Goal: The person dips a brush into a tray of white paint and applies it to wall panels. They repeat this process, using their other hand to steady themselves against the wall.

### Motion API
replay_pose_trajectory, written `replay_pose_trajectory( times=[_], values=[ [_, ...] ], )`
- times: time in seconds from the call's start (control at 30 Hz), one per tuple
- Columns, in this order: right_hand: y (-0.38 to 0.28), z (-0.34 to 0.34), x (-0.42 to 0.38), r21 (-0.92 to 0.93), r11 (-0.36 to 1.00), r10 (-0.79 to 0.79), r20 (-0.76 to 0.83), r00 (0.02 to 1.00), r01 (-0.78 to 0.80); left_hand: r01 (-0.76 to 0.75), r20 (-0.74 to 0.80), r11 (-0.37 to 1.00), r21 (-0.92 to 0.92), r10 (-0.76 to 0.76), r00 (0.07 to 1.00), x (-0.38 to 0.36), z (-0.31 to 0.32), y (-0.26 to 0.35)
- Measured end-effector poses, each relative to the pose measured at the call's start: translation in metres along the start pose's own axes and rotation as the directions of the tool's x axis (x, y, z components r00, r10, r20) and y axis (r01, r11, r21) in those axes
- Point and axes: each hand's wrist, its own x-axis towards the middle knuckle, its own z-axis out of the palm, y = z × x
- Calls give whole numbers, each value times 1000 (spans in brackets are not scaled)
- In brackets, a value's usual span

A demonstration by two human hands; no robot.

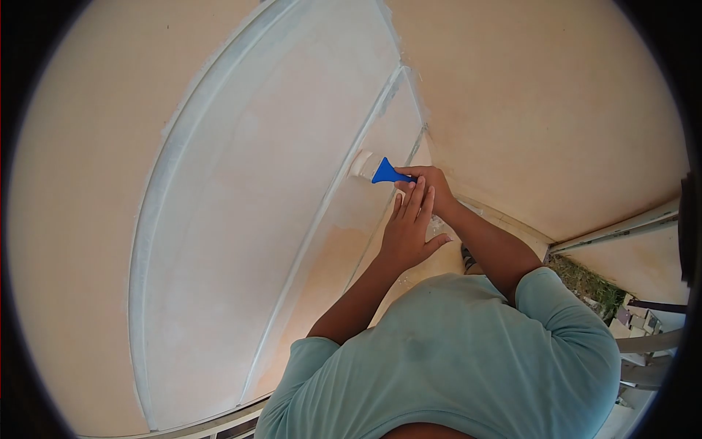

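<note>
My right hand (pixel 430 184) is closed around the handle of a blue scraper (pixel 387 172). The scraper's pale blade end meets the wall beside a whitish raised strip (pixel 322 201), with a patch of white paste (pixel 360 162) at its edge. Just below, my left hand (pixel 413 230) has its fingers stretched out and spread, their tips near the handle and my right hand. Nothing shows in the left hand. Part of the scraper's handle is hidden by my fingers.
A curved whitish band (pixel 172 157) runs down the wall at the left. Another wall (pixel 541 102) meets it at the right. Metal railings (pixel 651 342) stand at the lower right, with grass (pixel 589 285) beyond. A shoe (pixel 468 257) shows below my right forearm.
</note>
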Motion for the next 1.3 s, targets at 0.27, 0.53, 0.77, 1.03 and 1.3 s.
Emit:
replay_pose_trajectory(
  times=[0.27,0.53,0.77,1.03,1.3],
  values=[
    [-8,1,-4,52,998,47,-31,998,-45,-44,7,998,44,44,999,-2,-4,0],
    [-3,17,-9,71,995,76,-144,987,-66,-56,109,998,-23,58,992,-7,-11,-12],
    [22,23,-5,163,986,7,-169,986,21,-7,139,1000,12,5,990,-3,3,-11],
    [59,27,9,400,916,57,-52,997,-32,139,166,989,42,-144,976,9,32,-22],
    [97,31,23,180,982,54,22,998,-57,298,209,954,-37,-284,936,20,61,-40]
  ],
)
